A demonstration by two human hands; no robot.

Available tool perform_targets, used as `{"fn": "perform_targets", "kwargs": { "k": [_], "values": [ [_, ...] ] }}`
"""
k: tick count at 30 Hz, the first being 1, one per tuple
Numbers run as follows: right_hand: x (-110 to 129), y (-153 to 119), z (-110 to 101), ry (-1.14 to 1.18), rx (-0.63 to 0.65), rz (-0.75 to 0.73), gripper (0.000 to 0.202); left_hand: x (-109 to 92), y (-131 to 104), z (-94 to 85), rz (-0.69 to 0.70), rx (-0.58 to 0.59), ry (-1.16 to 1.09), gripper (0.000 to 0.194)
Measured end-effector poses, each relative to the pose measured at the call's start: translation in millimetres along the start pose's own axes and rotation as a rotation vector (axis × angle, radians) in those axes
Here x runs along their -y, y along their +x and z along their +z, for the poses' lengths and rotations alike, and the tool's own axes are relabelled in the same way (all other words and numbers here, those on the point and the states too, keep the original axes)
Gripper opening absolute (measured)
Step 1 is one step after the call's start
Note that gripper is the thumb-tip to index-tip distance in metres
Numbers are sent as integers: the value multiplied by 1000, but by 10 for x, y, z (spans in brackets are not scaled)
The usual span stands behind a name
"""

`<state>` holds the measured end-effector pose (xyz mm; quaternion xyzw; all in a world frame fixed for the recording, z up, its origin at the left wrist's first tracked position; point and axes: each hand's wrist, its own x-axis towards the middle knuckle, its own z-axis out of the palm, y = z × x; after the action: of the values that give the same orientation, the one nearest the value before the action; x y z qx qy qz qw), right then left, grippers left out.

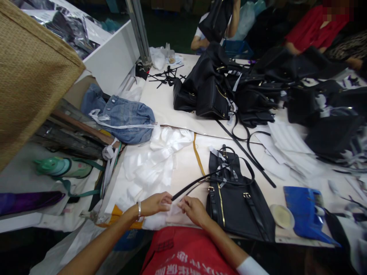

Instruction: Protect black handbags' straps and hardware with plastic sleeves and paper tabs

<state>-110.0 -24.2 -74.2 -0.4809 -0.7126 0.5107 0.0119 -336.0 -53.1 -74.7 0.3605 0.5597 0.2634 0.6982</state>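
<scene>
At the near table edge, my left hand [157,203], with a silver bracelet at the wrist, has its fingers closed on the end of a thin black strap [189,185]. That strap runs right to a black handbag [239,202] lying flat, with gold zip and buckles and white wrapping on its upper part. My right hand [195,211] is just left of the bag, thumb and fingers pinched together close to the left hand. What its fingertips hold is too small to make out; something pale and filmy shows between the hands. White wrapping sheets [155,164] lie beyond my left hand.
Black bags [213,97] are heaped at the back. A denim bundle [126,116] lies left, above a green bottle [64,167]. White papers [289,149], a round pale dish [282,216] and a blue holder [304,214] are right. A person in red [318,28] works across the table.
</scene>
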Motion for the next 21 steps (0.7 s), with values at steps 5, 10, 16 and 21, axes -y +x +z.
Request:
{"fn": "perform_targets", "kwargs": {
  "k": [5,10,16,21],
  "values": [
    [160,115,-33,-262,62,-64,30,133,166,337,-28,168,-207,28],
    [122,321,-42,-369,64,-73,31,307,241,362,5,-9,-214,29],
    [12,526,-238,-606,-1,-138,26,213,207,304,67,-126,-175,29],
    [-73,638,-369,-725,32,-247,14,116,150,296,112,-187,-58,27]
  ]
}}
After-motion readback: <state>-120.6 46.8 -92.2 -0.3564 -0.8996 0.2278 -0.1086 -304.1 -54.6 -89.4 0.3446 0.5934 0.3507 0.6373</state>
